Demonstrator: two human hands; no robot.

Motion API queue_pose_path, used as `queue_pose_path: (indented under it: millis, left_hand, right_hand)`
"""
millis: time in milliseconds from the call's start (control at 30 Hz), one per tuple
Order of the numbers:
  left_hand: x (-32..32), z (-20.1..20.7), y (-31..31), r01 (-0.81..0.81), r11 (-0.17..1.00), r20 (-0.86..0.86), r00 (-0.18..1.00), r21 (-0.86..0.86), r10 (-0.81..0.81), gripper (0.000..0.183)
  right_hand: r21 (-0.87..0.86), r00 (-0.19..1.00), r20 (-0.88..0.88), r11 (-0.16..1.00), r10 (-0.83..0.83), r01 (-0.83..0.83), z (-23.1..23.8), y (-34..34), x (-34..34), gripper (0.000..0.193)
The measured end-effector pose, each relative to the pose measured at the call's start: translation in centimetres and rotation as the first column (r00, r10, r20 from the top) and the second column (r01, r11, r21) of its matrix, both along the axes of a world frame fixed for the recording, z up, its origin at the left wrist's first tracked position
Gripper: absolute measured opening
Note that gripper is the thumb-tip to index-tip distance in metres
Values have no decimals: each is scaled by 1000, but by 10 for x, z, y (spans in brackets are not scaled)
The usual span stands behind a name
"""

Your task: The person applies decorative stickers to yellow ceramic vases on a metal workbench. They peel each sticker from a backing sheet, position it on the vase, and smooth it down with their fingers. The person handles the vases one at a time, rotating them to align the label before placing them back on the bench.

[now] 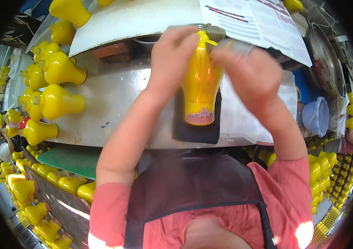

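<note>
A glossy yellow bottle lies in front of me, its narrow neck pointing away and a patterned blue-and-red band near its base. Under its wide end is a black pad; the neck reaches a greyish wrapped support. My left hand is closed against the left side of the bottle's neck and shoulder, the fingertips partly hidden. On the neck's right side, my right hand is smeared by motion, with a blurred pale thing beside its fingers that I cannot make out.
Several yellow bottles stand along the left of the metal table. Printed sheets lie at the back right. A pale blue bucket is at the right. More bottles sit low at the left, and people are farther off.
</note>
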State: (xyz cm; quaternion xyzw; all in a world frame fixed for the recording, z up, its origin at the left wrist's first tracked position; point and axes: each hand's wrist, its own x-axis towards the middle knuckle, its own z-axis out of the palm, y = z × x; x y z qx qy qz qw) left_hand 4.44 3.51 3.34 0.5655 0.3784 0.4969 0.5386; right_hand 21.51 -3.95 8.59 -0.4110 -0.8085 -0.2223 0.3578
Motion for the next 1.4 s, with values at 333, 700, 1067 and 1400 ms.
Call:
queue_pose_path:
  millis: [333, 700, 1067, 1400]
  left_hand:
    - [-1, 13, -11, 12, 975, -250, 967, 223, 45, 26]
    - [-3, -12, -5, -5, 950, -239, 967, 312, 83, 28]
    - [-4, -11, -8, 1, 983, -172, 985, 183, 31, 32]
    - [-15, -34, -55, -2, 936, -364, 921, 352, 139, 73]
  right_hand:
    - [-179, 897, 22, 884, 441, -431, -16, -43, -39, 18]
    - [-286, 853, -374, 830, 364, -479, -56, -64, -1, 23]
    - [-375, 603, -796, 823, -51, -427, -86, -82, -6, 24]
    - [-393, 696, -678, 917, -238, -69, -55, -40, -8, 33]
